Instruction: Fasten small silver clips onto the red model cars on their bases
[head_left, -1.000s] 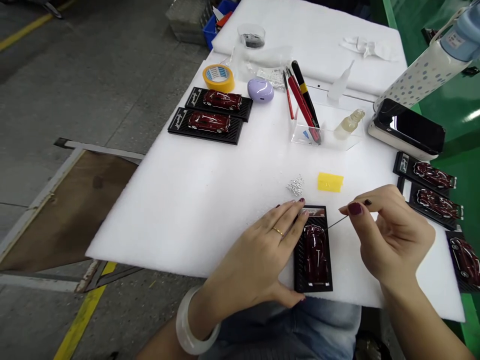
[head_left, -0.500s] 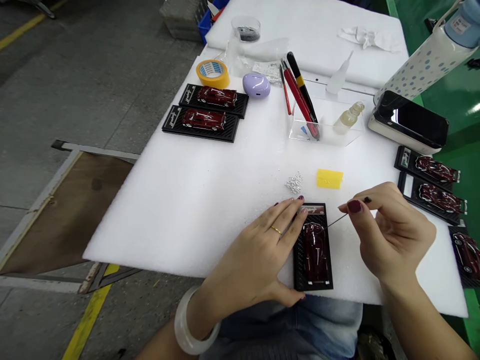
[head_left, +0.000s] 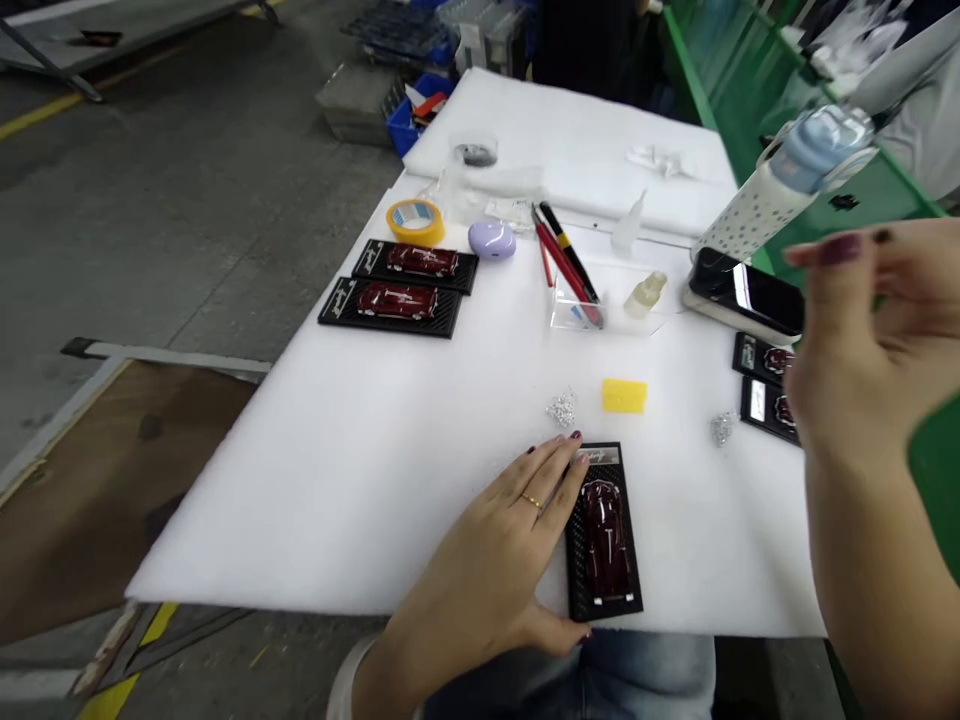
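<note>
A dark red model car (head_left: 606, 545) on a black display base (head_left: 631, 580) lies near the front edge of the white foam. My left hand (head_left: 495, 550) braces this base along its left side, fingers at the nameplate end and thumb by the near corner. At the far right my right hand (head_left: 877, 340) is raised above the foam, thumb and forefinger pinched together. Only the dark end of a thin needle-like tool (head_left: 883, 237) shows at its fingers; the thin shaft cannot be made out. Small silvery parts (head_left: 561, 408) and a yellow tape piece (head_left: 624, 396) lie beyond the base.
More model cars (head_left: 397, 300) stand left, others (head_left: 778, 412) at right, partly behind my hand. A clear tray (head_left: 577, 318) holds pens and a small bottle (head_left: 646, 294). Behind are a tape roll (head_left: 415, 222), purple case (head_left: 491, 240), phone (head_left: 750, 290) and tall bottle (head_left: 772, 190).
My right hand has lifted away from the car, up and to the right, with the needle-like tool. My left hand stays at the base. The view has tilted upward.
</note>
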